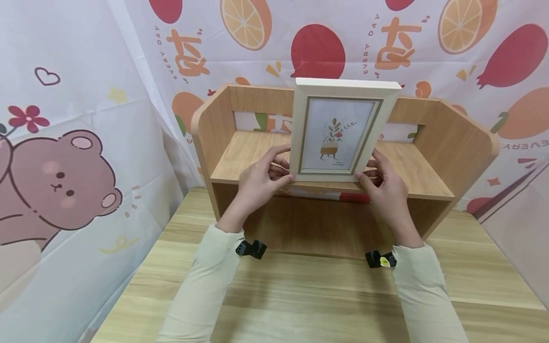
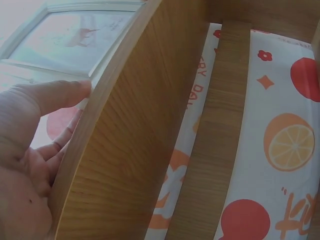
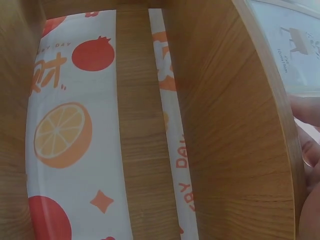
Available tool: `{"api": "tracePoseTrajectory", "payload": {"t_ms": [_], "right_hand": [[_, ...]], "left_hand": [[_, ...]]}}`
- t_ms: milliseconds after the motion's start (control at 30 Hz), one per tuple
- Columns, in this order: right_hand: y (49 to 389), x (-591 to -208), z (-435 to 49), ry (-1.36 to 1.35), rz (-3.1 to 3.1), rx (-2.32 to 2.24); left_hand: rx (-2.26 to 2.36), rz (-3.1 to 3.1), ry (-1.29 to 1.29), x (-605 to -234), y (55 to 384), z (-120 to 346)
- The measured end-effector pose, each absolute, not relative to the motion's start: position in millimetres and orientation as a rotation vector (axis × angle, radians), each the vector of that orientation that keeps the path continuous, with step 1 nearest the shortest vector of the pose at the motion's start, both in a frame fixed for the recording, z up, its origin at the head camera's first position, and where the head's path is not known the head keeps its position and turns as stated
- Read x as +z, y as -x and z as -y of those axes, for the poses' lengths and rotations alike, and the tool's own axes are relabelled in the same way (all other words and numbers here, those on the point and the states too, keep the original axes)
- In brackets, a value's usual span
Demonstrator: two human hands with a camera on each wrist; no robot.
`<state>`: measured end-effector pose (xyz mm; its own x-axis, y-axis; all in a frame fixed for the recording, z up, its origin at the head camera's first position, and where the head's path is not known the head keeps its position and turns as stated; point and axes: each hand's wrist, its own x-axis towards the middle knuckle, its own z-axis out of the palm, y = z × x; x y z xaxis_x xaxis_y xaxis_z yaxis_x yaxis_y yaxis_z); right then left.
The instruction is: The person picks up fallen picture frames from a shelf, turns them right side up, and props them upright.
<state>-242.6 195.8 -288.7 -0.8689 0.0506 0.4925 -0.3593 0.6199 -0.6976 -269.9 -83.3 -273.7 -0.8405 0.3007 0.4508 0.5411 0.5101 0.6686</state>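
Observation:
A cream picture frame [image 1: 370, 138] with a potted-plant print stands nearly upright at the front edge of the wooden shelf's upper board [image 1: 411, 164]. My left hand [image 1: 262, 180] grips its lower left corner, thumb on the front and fingers curled behind the side. At the lower right corner my right hand [image 1: 388, 188] holds it the same way. In the left wrist view the thumb [image 2: 65, 95] lies against the frame's bottom rail, close over the board's edge. The right wrist view catches only part of the right hand [image 3: 311, 150] beside that edge.
The two-tier shelf [image 1: 214, 124] has raised side panels and a slotted back. It stands on a light wood-grain table [image 1: 300, 295]. Fruit-print cloth [image 1: 317, 47] hangs behind it, and a bear-print curtain [image 1: 64, 181] hangs at the left. The lower compartment [image 1: 317, 224] lies beneath the hands.

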Motion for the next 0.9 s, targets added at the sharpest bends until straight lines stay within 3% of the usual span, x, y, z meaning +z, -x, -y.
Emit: {"api": "tracePoseTrajectory", "payload": {"t_ms": [900], "right_hand": [[245.1,-289.2,-193.5,-0.205,2.354,1.07]], "left_hand": [[-1.164,2.344,0.711,-283.3,271.2,78.4]]}}
